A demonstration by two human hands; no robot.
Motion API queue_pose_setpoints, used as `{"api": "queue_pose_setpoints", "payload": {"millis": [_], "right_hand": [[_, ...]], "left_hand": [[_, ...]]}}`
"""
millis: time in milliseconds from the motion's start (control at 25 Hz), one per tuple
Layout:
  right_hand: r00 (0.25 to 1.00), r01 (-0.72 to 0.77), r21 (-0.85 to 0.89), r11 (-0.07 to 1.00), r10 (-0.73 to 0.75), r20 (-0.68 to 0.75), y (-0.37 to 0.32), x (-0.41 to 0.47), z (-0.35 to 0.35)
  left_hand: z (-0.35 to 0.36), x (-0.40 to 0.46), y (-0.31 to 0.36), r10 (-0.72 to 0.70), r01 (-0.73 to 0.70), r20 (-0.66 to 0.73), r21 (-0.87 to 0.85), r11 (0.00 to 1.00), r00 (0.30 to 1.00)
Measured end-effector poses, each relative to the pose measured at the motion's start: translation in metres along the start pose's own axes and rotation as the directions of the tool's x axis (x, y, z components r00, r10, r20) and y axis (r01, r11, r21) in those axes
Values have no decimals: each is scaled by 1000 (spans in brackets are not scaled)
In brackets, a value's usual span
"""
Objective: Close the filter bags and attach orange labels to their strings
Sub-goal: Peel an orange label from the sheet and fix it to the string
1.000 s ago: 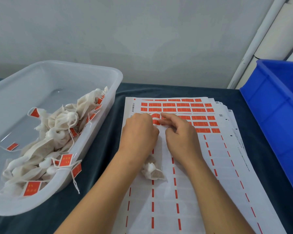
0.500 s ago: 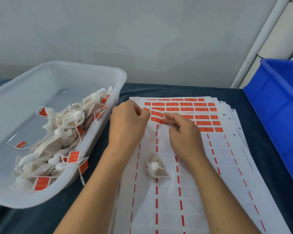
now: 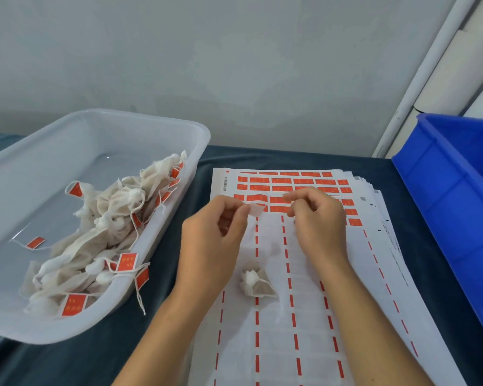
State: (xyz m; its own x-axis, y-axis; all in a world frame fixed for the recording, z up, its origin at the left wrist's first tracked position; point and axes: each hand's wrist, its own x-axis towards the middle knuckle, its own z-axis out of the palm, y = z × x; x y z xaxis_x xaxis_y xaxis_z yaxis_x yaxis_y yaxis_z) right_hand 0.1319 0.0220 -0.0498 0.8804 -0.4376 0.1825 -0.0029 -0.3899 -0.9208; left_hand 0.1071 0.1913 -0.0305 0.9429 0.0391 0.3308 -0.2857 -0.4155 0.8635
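Left hand [image 3: 215,232] pinches a peeled label [image 3: 256,209], pale side showing; right hand [image 3: 315,218] hovers curled, seemingly empty; the filter bag [image 3: 255,282] lies on the sheet [image 3: 304,344] between both wrists, nearer the person.

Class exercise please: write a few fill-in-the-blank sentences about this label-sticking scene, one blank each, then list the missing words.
1. The left hand pinches a peeled ____.
2. The finished filter bags lie piled in the clear ____.
3. One loose filter bag rests on the label sheet between the two ____.
4. The bin at the right edge is ____.

Missing words: label; tub; forearms; blue
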Motion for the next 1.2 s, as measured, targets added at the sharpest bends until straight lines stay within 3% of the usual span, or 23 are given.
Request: {"api": "queue_pose_setpoints", "payload": {"millis": [80,160,240,400,560,800,920,1080,1200], "right_hand": [[984,-62,-45,997,69,165,-16,5,-7],[892,-162,-91,983,185,413,-34,4,-11],[797,-259,-94,961,268,542,-45,0,-10],[814,-269,-133,954,299,499,-48,-2,-9],[854,-180,-178,968,243,461,-45,-1,-14],[968,22,-154,988,17,250,-54,2,-35],[912,135,-180,974,-51,407,-59,-6,-54],[718,224,-345,911,85,691,-56,-39,-66],[723,282,-449,848,120,680,-47,-64,-63]], "left_hand": [[1,-4,-6,21,-21,-16,-18,1000,1000],[2,-6,-11,83,-83,7,-14,996,996],[3,-6,-15,165,-165,37,5,986,986],[3,-5,-21,288,-292,61,73,954,956],[3,-4,-22,326,-341,113,156,927,939],[0,-6,-22,126,-121,135,-42,992,983],[-2,-3,-28,89,-83,94,-59,995,992],[2,-4,-29,109,-104,107,-48,993,988],[2,-8,-27,148,-158,165,51,986,975]]}}
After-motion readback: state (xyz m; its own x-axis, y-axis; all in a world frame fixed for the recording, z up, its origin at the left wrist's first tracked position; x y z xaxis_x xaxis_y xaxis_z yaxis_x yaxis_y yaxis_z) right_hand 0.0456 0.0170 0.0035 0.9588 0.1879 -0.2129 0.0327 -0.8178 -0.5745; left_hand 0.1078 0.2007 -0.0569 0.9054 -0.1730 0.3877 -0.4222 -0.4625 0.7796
